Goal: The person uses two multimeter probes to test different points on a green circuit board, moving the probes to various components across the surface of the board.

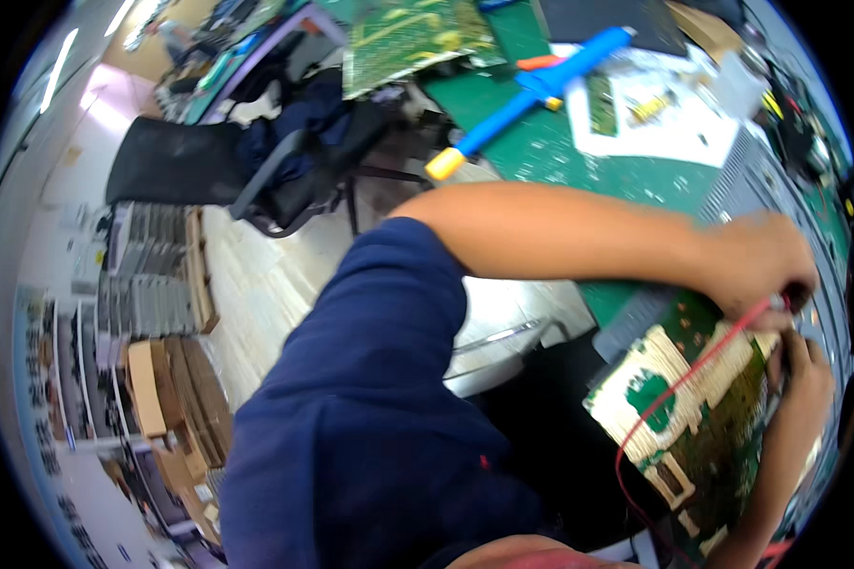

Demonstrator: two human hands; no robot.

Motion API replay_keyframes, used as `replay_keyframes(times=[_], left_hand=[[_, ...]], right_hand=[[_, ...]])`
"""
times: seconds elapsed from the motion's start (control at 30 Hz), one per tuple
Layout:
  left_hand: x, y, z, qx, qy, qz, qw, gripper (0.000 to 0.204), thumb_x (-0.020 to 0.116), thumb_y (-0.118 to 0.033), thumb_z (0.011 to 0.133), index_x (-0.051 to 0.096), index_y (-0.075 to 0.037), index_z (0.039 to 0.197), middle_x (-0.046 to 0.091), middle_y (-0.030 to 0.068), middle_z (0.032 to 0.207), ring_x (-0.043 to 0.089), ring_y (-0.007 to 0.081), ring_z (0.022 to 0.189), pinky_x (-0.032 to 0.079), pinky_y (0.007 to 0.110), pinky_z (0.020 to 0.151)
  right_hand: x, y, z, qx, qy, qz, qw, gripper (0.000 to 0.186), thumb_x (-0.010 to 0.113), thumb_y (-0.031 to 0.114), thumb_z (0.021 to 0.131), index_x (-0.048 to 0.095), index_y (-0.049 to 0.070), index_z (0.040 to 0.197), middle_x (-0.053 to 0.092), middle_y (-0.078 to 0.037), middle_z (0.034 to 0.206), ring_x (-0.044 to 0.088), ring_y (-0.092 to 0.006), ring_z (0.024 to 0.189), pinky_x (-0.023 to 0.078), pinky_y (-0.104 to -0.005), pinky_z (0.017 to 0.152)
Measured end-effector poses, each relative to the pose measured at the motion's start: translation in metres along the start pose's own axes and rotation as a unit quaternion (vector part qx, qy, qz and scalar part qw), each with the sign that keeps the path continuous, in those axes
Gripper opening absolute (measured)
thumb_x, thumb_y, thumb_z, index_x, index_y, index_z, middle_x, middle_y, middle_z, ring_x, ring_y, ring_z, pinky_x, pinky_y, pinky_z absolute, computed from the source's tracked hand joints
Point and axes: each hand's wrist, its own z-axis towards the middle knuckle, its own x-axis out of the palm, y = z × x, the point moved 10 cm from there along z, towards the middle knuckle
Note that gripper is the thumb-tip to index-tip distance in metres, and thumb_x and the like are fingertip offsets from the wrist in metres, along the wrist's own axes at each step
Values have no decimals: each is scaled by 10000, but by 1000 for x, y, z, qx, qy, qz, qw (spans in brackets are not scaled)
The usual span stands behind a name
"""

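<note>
Curling over the board (pixel 721 427), the left hand (pixel 764 266) closes its fingers around something hidden, with a red cable (pixel 707 358) leading from there. Whether the right hand's (pixel 807 370) fingers grasp the board, I cannot tell. Beside the table's (pixel 541 156) near edge lies the board, partly covered by the right forearm.

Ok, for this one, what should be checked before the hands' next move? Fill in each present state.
1. Left hand on red lead: ok, it appears curled at the lead's upper end.
2. Right hand by circuit board: ok, at its edge; firmness of hold cannot tell.
3. Lead off the board's face: not ok, it crosses above it.
4. Lead's working tip: cannot tell, no tip shows.
5. Long blue object away from both hands: ok.
</note>
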Motion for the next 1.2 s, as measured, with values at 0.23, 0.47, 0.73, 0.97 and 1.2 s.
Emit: replay_keyframes(times=[0.23, 0.47, 0.73, 0.97, 1.2], left_hand=[[-23, -12, -3, -101, 55, 4, 993, 136, 768, -4, 799, 704, -31, 916, 703, 91, 919, 703, 198, 851, 565, 306, 773], [-19, -4, -6, -135, 36, -70, 988, 70, 738, -28, 846, 676, -18, 876, 679, 89, 845, 686, 166, 761, 565, 280, 617], [-23, -6, -9, -135, 29, -72, 988, 69, 743, -45, 832, 682, -22, 854, 684, 81, 823, 676, 167, 747, 543, 278, 652], [-23, -8, -8, -123, 33, -67, 990, 59, 737, -18, 831, 684, -21, 855, 684, 76, 829, 671, 157, 757, 536, 270, 647], [-21, -7, -9, -129, 36, -55, 989, 69, 750, -6, 828, 693, -12, 867, 686, 79, 838, 669, 148, 764, 537, 257, 644]], right_hand=[[-27, 48, 18, -96, -38, -37, 994, 77, 640, 78, 803, 591, 22, 786, 602, -169, 759, 645, -391, 774, 503, -488, 692], [-21, 44, 7, -131, -83, -57, 986, 123, 705, 97, 829, 651, 37, 921, 587, -128, 774, 642, -348, 765, 496, -450, 672], [-25, 48, 6, -146, -85, -37, 985, 138, 699, 73, 818, 646, 40, 941, 577, -116, 793, 629, -336, 762, 486, -438, 671], [-29, 33, 15, -148, -76, 59, 984, 184, 708, 3, 847, 686, -3, 1030, 646, -147, 892, 662, -332, 791, 505, -397, 695], [-27, 10, 23, -94, -74, 157, 980, 149, 774, 70, 844, 733, 21, 978, 692, -131, 828, 690, -291, 722, 546, -346, 639]])
